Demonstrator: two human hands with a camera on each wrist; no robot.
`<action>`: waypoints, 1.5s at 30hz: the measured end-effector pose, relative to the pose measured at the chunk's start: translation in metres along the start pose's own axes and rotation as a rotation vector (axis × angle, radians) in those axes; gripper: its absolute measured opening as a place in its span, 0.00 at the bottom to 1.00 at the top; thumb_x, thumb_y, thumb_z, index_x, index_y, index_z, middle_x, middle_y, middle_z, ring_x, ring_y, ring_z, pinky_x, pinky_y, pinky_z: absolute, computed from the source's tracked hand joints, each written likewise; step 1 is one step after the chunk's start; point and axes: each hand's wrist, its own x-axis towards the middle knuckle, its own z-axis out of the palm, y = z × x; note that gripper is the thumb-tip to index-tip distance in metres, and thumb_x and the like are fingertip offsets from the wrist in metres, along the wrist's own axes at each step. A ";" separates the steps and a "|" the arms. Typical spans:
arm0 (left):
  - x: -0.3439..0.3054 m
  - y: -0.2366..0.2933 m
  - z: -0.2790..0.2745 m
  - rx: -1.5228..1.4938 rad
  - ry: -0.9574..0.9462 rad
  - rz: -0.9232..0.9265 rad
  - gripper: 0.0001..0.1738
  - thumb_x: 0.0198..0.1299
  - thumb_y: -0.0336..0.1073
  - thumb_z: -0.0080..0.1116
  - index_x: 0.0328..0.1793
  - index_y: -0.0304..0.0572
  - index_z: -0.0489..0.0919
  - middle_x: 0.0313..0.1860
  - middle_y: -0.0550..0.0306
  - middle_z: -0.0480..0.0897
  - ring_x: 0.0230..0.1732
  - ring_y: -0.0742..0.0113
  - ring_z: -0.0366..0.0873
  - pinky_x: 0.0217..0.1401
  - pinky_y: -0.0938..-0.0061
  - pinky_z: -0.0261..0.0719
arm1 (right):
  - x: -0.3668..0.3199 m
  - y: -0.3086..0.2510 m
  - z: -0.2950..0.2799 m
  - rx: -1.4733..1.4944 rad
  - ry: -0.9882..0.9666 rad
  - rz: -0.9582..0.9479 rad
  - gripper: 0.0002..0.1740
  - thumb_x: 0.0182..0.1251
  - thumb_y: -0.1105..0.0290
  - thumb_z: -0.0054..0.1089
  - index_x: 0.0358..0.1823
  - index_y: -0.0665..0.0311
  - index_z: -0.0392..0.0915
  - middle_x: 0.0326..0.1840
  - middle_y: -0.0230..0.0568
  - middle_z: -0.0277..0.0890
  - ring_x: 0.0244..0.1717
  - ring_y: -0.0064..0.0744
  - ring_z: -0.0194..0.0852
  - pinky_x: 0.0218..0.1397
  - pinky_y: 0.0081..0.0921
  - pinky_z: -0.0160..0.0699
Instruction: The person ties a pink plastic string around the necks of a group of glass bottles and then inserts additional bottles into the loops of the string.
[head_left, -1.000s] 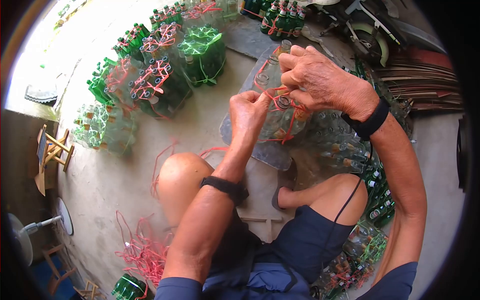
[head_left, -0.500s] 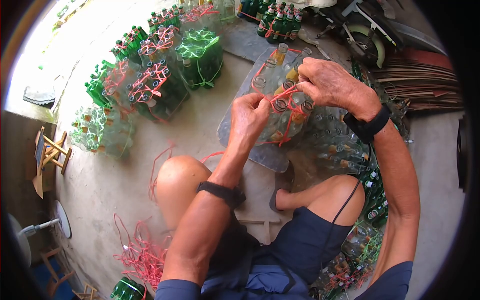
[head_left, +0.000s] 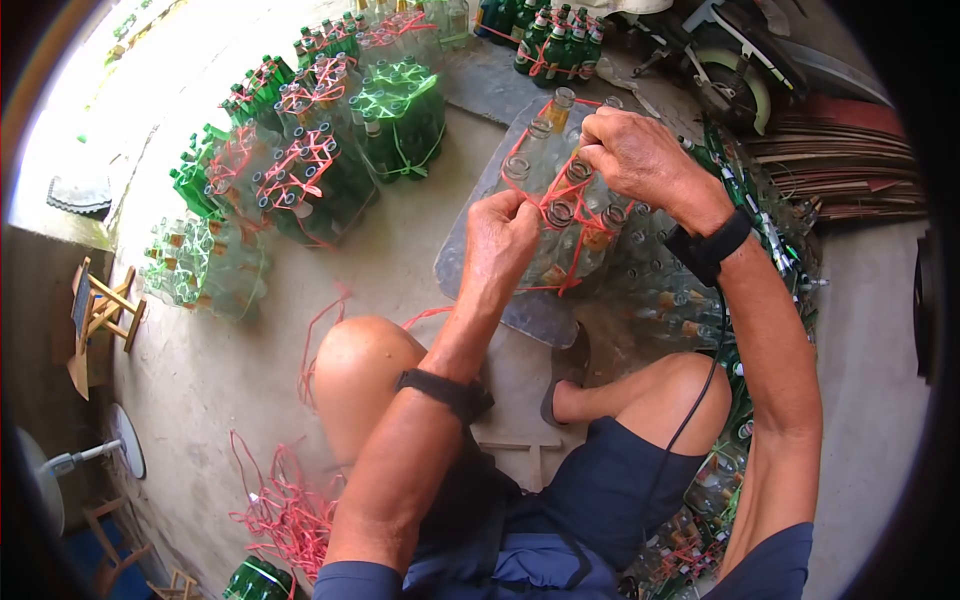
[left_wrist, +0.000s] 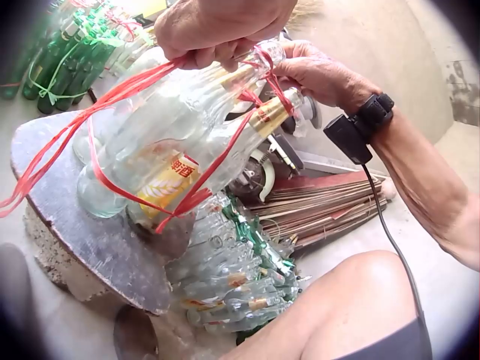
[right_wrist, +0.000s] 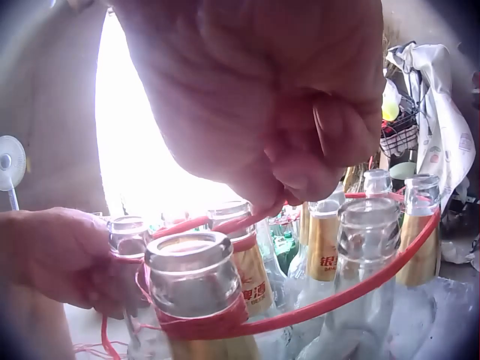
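A cluster of clear glass bottles (head_left: 540,150) stands upright, bound with red plastic string (head_left: 556,186) around bodies and necks. At its near left side my left hand (head_left: 503,235) pinches the string between thumb and curled fingers; long strands trail from it in the left wrist view. My right hand (head_left: 640,155) is above the far right bottles, fingers curled, pinching a stretch of string that runs toward the near bottle necks. In the right wrist view the string loops round a bottle neck (right_wrist: 191,277) below my right hand (right_wrist: 262,97). Some bottles wear yellow labels (left_wrist: 169,180).
The bundle stands on a grey slab (head_left: 462,245). Tied bottle bundles (head_left: 300,170) stand at the left, and loose bottles (head_left: 665,280) lie at the right. A heap of red string (head_left: 290,510) lies on the floor. Behind are a motorbike (head_left: 730,70) and stacked flat sheets (head_left: 840,160).
My right hand moved right with the string, exposing more bottle necks, then shifted slightly back left and up. My left hand stays nearly in place, pinching the string.
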 end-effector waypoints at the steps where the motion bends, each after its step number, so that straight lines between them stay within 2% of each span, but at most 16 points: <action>1: 0.001 -0.001 0.001 -0.018 -0.003 -0.012 0.15 0.67 0.31 0.55 0.38 0.26 0.88 0.22 0.66 0.78 0.27 0.79 0.71 0.28 0.71 0.69 | 0.002 0.000 0.002 -0.011 0.013 0.006 0.11 0.69 0.65 0.67 0.38 0.67 0.81 0.41 0.51 0.82 0.48 0.61 0.83 0.50 0.52 0.80; 5: 0.002 -0.006 0.001 -0.052 0.007 -0.025 0.15 0.67 0.31 0.55 0.38 0.26 0.88 0.22 0.66 0.78 0.27 0.79 0.70 0.28 0.71 0.68 | 0.007 0.000 0.003 -0.035 0.013 0.003 0.09 0.66 0.66 0.67 0.37 0.66 0.84 0.37 0.52 0.85 0.45 0.60 0.85 0.47 0.51 0.82; 7: 0.004 -0.010 0.000 -0.034 -0.002 -0.040 0.14 0.66 0.32 0.56 0.38 0.26 0.88 0.23 0.67 0.78 0.26 0.79 0.70 0.27 0.71 0.68 | 0.010 0.004 0.002 -0.036 -0.078 -0.006 0.07 0.63 0.69 0.67 0.38 0.64 0.87 0.34 0.54 0.86 0.41 0.59 0.87 0.45 0.50 0.83; 14: 0.001 -0.006 -0.005 -0.031 0.030 -0.046 0.15 0.65 0.33 0.60 0.37 0.25 0.89 0.22 0.67 0.78 0.25 0.79 0.70 0.26 0.71 0.67 | 0.013 0.008 0.006 0.032 -0.101 0.004 0.09 0.60 0.72 0.66 0.40 0.62 0.90 0.35 0.55 0.87 0.40 0.58 0.87 0.44 0.47 0.84; 16: -0.004 0.008 -0.010 0.012 0.029 -0.100 0.13 0.66 0.36 0.67 0.39 0.30 0.92 0.24 0.72 0.77 0.25 0.84 0.66 0.26 0.78 0.61 | 0.012 0.010 0.009 0.048 -0.088 -0.006 0.09 0.60 0.73 0.64 0.40 0.62 0.90 0.34 0.55 0.87 0.40 0.58 0.87 0.44 0.46 0.84; 20: -0.006 0.013 -0.017 0.061 0.030 -0.081 0.14 0.65 0.37 0.68 0.39 0.29 0.91 0.23 0.73 0.75 0.25 0.84 0.65 0.25 0.78 0.60 | 0.006 0.006 0.007 0.097 -0.115 0.062 0.11 0.61 0.74 0.63 0.41 0.63 0.91 0.35 0.55 0.87 0.40 0.57 0.88 0.44 0.46 0.85; 23: -0.008 0.014 -0.023 0.139 0.089 -0.065 0.14 0.66 0.37 0.68 0.38 0.28 0.91 0.23 0.73 0.75 0.24 0.84 0.64 0.25 0.78 0.59 | -0.008 0.000 0.007 0.041 -0.181 0.110 0.11 0.64 0.72 0.61 0.43 0.65 0.90 0.36 0.55 0.87 0.40 0.59 0.87 0.45 0.47 0.84; 25: -0.010 0.016 -0.025 0.119 0.077 -0.047 0.15 0.66 0.38 0.69 0.39 0.27 0.91 0.23 0.72 0.75 0.24 0.84 0.65 0.25 0.78 0.60 | -0.026 -0.002 0.019 0.132 0.170 0.060 0.12 0.67 0.68 0.61 0.44 0.66 0.89 0.39 0.55 0.88 0.42 0.61 0.86 0.47 0.49 0.83; 26: -0.010 0.017 -0.026 0.120 0.075 -0.046 0.15 0.66 0.38 0.69 0.39 0.27 0.91 0.23 0.72 0.75 0.24 0.84 0.65 0.25 0.78 0.60 | -0.034 -0.006 0.018 0.132 0.171 0.061 0.12 0.67 0.68 0.61 0.44 0.66 0.89 0.39 0.55 0.88 0.42 0.61 0.86 0.47 0.49 0.83; 28: -0.010 0.020 -0.028 0.170 0.071 -0.012 0.16 0.66 0.38 0.69 0.40 0.26 0.90 0.23 0.72 0.76 0.24 0.83 0.66 0.25 0.78 0.61 | -0.051 -0.025 0.003 0.187 0.018 0.162 0.14 0.70 0.65 0.61 0.46 0.67 0.87 0.42 0.56 0.86 0.45 0.63 0.85 0.50 0.50 0.82; 29: -0.009 0.020 -0.028 0.174 0.070 -0.009 0.16 0.66 0.38 0.69 0.40 0.26 0.90 0.23 0.72 0.76 0.24 0.83 0.66 0.25 0.78 0.61 | -0.058 -0.037 -0.009 0.177 -0.091 0.196 0.15 0.70 0.62 0.65 0.47 0.67 0.87 0.45 0.54 0.84 0.51 0.60 0.84 0.54 0.49 0.81; 33: -0.006 0.019 -0.032 0.282 0.059 0.075 0.16 0.67 0.38 0.69 0.41 0.25 0.90 0.22 0.71 0.76 0.25 0.83 0.66 0.25 0.77 0.63 | -0.074 -0.058 0.008 -0.058 0.080 0.116 0.22 0.65 0.51 0.74 0.40 0.64 0.83 0.44 0.48 0.79 0.51 0.55 0.81 0.54 0.49 0.81; 34: -0.006 0.021 -0.032 0.298 0.059 0.086 0.16 0.67 0.37 0.69 0.41 0.25 0.90 0.22 0.71 0.76 0.25 0.83 0.66 0.25 0.77 0.63 | -0.073 -0.059 0.013 -0.058 0.086 0.119 0.22 0.65 0.51 0.74 0.40 0.64 0.83 0.44 0.48 0.79 0.51 0.55 0.81 0.54 0.49 0.81; 39: -0.004 0.026 -0.037 0.387 0.038 0.117 0.15 0.68 0.36 0.69 0.43 0.26 0.91 0.24 0.67 0.80 0.26 0.82 0.71 0.27 0.76 0.68 | -0.074 -0.045 0.032 0.044 0.234 0.072 0.14 0.67 0.60 0.73 0.35 0.63 0.83 0.38 0.44 0.78 0.45 0.51 0.78 0.50 0.47 0.80; 43: 0.005 0.024 -0.042 0.480 0.023 0.213 0.15 0.68 0.36 0.69 0.44 0.27 0.91 0.26 0.65 0.84 0.28 0.81 0.75 0.31 0.76 0.73 | -0.077 -0.039 0.036 0.077 0.271 0.037 0.13 0.66 0.62 0.73 0.33 0.64 0.82 0.37 0.43 0.78 0.44 0.51 0.77 0.50 0.47 0.79; 45: 0.008 0.025 -0.044 0.512 0.014 0.212 0.14 0.67 0.36 0.69 0.44 0.28 0.91 0.25 0.64 0.85 0.28 0.80 0.75 0.31 0.75 0.74 | -0.077 -0.039 0.036 0.093 0.239 0.051 0.07 0.64 0.68 0.73 0.35 0.62 0.84 0.39 0.43 0.80 0.45 0.52 0.80 0.51 0.48 0.83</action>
